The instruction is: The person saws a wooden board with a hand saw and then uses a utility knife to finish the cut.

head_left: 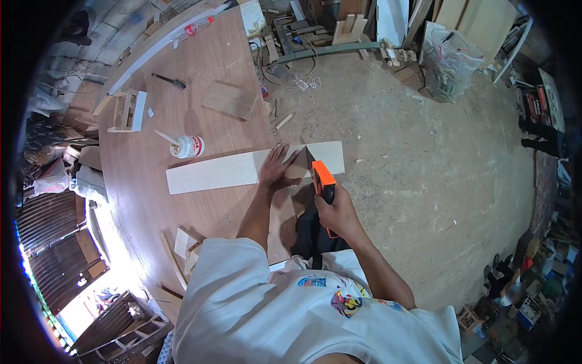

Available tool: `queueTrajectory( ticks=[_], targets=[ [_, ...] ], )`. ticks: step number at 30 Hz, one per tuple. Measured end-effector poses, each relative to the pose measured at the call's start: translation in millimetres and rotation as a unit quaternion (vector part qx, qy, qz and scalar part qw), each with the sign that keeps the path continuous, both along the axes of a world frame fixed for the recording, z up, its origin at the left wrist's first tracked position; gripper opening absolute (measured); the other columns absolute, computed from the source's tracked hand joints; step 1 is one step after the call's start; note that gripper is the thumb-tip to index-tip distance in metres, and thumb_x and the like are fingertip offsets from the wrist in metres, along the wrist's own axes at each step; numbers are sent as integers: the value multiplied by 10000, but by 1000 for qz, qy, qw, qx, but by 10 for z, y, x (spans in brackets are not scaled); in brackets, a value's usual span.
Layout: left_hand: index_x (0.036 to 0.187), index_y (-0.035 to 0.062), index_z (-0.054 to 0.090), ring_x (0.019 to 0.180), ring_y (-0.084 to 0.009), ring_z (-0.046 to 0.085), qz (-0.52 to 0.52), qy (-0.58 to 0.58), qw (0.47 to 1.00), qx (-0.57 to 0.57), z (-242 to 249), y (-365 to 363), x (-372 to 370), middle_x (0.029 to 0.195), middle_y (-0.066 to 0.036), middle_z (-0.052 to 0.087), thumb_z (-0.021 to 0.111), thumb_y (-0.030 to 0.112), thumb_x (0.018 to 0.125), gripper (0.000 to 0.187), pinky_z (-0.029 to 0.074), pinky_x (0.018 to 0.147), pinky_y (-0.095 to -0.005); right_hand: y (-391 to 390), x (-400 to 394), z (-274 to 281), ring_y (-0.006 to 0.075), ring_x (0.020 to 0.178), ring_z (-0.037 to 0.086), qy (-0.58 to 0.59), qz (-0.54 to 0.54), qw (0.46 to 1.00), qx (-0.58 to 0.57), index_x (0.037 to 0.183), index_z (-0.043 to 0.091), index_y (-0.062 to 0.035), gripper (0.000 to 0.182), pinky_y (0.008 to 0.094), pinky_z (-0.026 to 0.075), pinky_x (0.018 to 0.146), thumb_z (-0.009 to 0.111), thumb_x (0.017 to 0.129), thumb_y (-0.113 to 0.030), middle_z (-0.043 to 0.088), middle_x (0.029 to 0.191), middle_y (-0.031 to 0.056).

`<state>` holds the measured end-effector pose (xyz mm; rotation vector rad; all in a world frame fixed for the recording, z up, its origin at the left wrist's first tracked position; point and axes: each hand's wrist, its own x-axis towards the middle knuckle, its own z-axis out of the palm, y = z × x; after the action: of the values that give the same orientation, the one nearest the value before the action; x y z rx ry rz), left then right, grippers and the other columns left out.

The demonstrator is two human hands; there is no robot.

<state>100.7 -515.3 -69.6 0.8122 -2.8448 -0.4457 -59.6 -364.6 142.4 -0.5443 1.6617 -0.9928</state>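
A long pale board (218, 172) lies across the table and juts past its right edge over the floor. My left hand (279, 168) presses flat on the board near the table edge, its fingers spread. My right hand (335, 209) is wrapped round the orange and black handle of a hand saw (324, 176). The dark saw blade stands across the overhanging part of the board, to the right of my left hand. How deep the blade sits in the wood cannot be made out.
On the table (227, 67) are an open white jar (189, 147) with a stick, a wood block (229, 100), a small wooden frame (128, 111), a dark tool (168, 80) and wood pieces near my left elbow. A plastic bag (447, 67) stands on the floor.
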Motion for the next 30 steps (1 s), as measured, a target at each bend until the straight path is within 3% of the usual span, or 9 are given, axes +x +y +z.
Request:
queueTrajectory(
  ticks=[6,12,14,16,18,21,25,28,30],
  targets=[
    [1460,209,450,1342,-345,411,0,22,1000,3,-1,5,6,1414,-167,460,819,547,560,1029,295,1168,-468,-46,-11,39,221,683,587,2,3,1000,4,943,536,28,163,365,490,682,594,818,-59,600,749,159],
    [1435,186,479,1343,-340,413,24,-29,999,14,18,-45,-74,1419,-168,465,814,537,581,982,303,1161,-468,99,94,319,348,797,686,62,11,998,-23,1077,557,29,264,397,503,706,598,826,-42,642,819,217],
    [1418,163,498,1347,-339,411,109,16,993,-33,9,-131,-162,1428,-174,458,806,533,598,951,303,1160,-469,168,119,462,176,688,591,81,34,992,-89,936,533,21,106,331,467,637,585,860,-31,564,739,90],
    [1406,148,507,1353,-339,406,100,14,995,-22,-7,-189,-173,1430,-179,455,799,527,607,931,299,1165,-470,199,21,552,184,745,601,84,37,992,-86,935,524,14,101,335,469,680,579,853,-9,569,765,106],
    [1404,152,509,1356,-337,403,47,-3,999,-12,-4,-208,-144,1433,-176,452,800,514,603,925,299,1166,-473,255,-51,705,322,728,655,70,74,993,-52,1049,517,27,229,384,494,679,578,831,-6,617,791,207],
    [1411,158,497,1364,-335,393,6,-2,1000,-19,8,-204,-136,1438,-169,447,804,507,600,935,294,1171,-473,321,-114,998,264,685,612,6,48,999,12,1000,502,21,177,371,487,664,568,839,-5,594,759,179],
    [1427,167,476,1372,-333,382,4,-13,1000,-1,-1,-170,-126,1445,-163,440,808,512,593,962,286,1176,-472,464,-52,834,240,690,610,2,28,1000,-13,1010,508,15,179,367,484,657,564,842,-8,591,757,167],
    [1437,173,465,1379,-336,372,17,4,1000,-3,-58,-155,-147,1447,-165,437,806,524,596,974,274,1180,-468,330,12,877,242,689,612,23,37,999,-23,1017,511,14,182,364,482,651,560,843,-11,591,755,166],
    [1437,173,467,1384,-343,366,91,-5,996,-10,-80,-112,-184,1456,-170,427,803,540,602,972,266,1182,-470,256,15,913,242,690,613,33,56,997,-43,1035,508,9,202,362,484,652,561,841,-9,603,769,171]
  ],
)
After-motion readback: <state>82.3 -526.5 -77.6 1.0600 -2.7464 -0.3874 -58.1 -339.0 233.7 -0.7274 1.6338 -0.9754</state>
